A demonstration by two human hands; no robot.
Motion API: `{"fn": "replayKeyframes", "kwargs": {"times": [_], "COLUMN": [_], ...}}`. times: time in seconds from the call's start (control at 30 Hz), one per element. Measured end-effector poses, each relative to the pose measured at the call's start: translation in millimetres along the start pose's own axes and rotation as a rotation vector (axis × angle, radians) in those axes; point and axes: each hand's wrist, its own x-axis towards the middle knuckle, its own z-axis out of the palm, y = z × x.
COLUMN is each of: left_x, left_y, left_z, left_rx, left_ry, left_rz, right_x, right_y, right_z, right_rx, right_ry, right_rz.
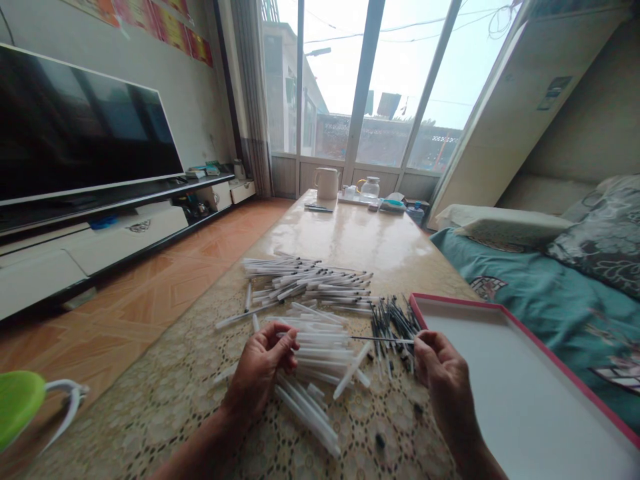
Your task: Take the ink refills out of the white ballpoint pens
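My left hand (263, 370) is closed in a pinch over a heap of white pen barrels (320, 363) on the table; what it grips is hard to make out. My right hand (440, 370) pinches a thin black pen refill (383, 339), held level and pointing left toward the left hand. Just behind that hand lies a bundle of black refills (393, 320). Farther back is a pile of assembled white pens (305, 280).
A white tray with a red rim (520, 333) lies at the right. A lace cloth (165, 400) covers the near table. A mug (327, 183), glass jug (370, 189) stand at the far end. Green bedding (545, 293) right, TV (75, 127) left, green object (17, 407).
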Motion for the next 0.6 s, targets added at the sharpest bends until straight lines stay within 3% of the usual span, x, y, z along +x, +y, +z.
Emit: {"fn": "replayKeyframes", "kwargs": {"times": [0.1,0.17,0.33,0.47,0.6], "left_x": [-2,-5,-8,-7,-20], "left_y": [-4,-7,-10,-8,4], "left_z": [2.0,3.6,3.1,1.5,6.7], "left_rx": [0.156,0.296,0.556,0.615,0.71], "left_ry": [-0.037,-0.042,0.017,0.035,-0.06], "left_rz": [0.048,0.087,0.248,0.287,0.282], "right_x": [4,6,16,24,23], "right_y": [-1,-1,12,24,27], "right_z": [-6,-4,3,0,2], "right_rx": [-0.291,-0.428,-0.623,-0.794,-0.726], "right_ry": [0.326,0.437,0.398,0.424,0.399], "right_rz": [-0.187,-0.264,-0.347,-0.568,-0.654]}}
